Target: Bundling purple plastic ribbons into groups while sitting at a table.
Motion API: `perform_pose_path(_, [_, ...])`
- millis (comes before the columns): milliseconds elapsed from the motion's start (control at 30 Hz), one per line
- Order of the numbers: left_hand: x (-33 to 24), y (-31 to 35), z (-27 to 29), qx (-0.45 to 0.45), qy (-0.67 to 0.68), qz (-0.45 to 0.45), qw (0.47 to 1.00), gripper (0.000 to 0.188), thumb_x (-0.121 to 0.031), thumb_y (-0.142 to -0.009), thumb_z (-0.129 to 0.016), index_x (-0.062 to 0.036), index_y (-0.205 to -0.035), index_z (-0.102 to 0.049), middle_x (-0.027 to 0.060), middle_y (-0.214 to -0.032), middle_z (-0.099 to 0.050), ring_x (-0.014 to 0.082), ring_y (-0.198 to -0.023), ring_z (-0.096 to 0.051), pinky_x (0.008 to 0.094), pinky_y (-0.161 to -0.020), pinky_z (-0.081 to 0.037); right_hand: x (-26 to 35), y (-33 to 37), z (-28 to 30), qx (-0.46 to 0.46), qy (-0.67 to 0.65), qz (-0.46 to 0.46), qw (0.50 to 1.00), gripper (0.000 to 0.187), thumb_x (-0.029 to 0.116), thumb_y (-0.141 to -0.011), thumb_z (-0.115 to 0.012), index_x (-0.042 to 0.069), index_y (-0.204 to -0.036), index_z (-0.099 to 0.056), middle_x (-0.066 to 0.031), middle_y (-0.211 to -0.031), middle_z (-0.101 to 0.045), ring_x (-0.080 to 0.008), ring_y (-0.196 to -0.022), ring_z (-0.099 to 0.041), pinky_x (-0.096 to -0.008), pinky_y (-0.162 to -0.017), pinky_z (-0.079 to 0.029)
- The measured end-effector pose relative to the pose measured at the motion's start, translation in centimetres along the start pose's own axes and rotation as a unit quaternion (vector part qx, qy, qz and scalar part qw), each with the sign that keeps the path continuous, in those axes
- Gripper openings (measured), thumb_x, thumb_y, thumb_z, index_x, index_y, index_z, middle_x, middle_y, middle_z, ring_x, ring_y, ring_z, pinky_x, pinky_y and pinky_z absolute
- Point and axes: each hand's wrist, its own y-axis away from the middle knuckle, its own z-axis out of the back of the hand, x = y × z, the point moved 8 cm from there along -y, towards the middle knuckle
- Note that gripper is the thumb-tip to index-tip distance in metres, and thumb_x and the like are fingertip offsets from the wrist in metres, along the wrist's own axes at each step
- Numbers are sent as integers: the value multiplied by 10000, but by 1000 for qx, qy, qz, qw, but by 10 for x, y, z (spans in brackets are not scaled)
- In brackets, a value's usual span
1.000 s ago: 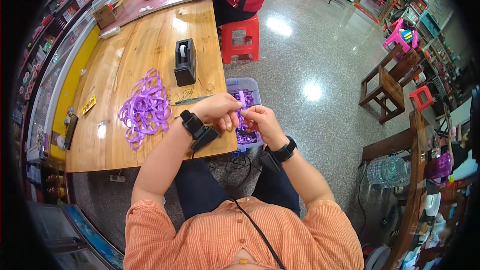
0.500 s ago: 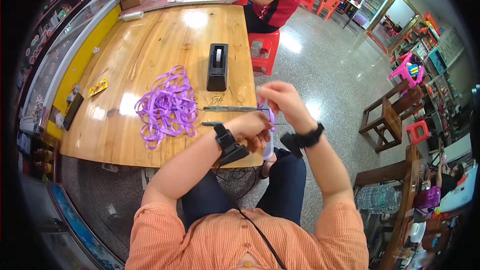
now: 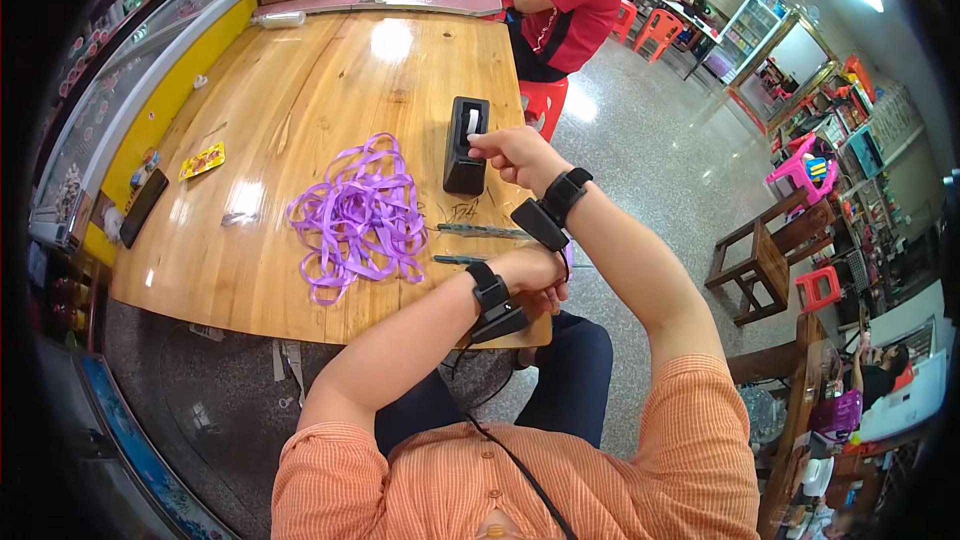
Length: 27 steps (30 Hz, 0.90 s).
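Note:
My right hand [image 3: 518, 155] reaches to the black tape dispenser [image 3: 466, 175] on the wooden table, thumb and fingers pinched at the loose end of the tape [image 3: 473, 123]. Low at the table's right edge, my left hand [image 3: 538, 272] has its fingers curled, partly covered by my right wrist's black strap. Just beside it shows a bit of purple ribbon [image 3: 569, 256], seemingly held there. A loose heap of purple ribbon [image 3: 362, 215] lies left of the dispenser. Two long, thin dark objects [image 3: 480, 230] rest between the heap and my left hand; their kind is unclear.
The wooden table [image 3: 300, 80] meets a pink table [image 3: 440, 0], where a person in a red shirt [image 3: 585, 0] sits with more ribbon. A yellow packet [image 3: 203, 161] and a black block [image 3: 145, 208] lie left. A wooden chair [image 3: 765, 255] stands on the right.
My right hand has moved from beside my left hand, up and left to the tape dispenser. My left hand stays low by the table edge. The view has shifted slightly.

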Motion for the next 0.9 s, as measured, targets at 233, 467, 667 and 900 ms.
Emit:
perform_pose_path(233, [0, 1, -3, 16, -47, 1, 999, 320, -224, -999, -483, -18, -800, -627, 115, -676, -657, 208, -515, -661, 312, -449, -529, 7, 23, -1, 8, -84, 73, 994, 119, 138, -869, -733, 34, -849, -678, -44, -793, -679, -42, -538, -388, -204, -411, -296])
perform_pose_path(467, [-12, 18, -3, 38, 7, -90, 995, 306, -283, -981, -549, -42, -813, -635, 113, -662, -663, 202, -512, -661, 300, -433, -520, -40, 41, -25, 93, -104, -46, 989, 127, 156, -908, -695, 37, -875, -661, -8, -784, -648, -51, -523, -350, -206, -412, -288])
perform_pose_path(667, [-14, 21, -8, 31, 10, -79, 996, 215, -238, -989, -541, -54, -930, -637, 114, -668, -661, 198, -517, -662, 302, -438, -534, -63, 27, -17, 82, -57, -81, 992, 148, 151, -919, -685, 15, -869, -653, -17, -754, -631, -40, -495, -363, -199, -397, -276])
perform_pose_path(900, [-15, 28, -3, 11, -73, -13, 997, 270, -222, -991, -529, 30, -922, -597, 123, -696, -647, 191, -463, -624, 327, -387, -514, -46, 69, 46, 85, -8, 21, 996, 177, 208, -913, -698, 53, -830, -672, 4, -720, -641, -34, -488, -398, -203, -419, -281])
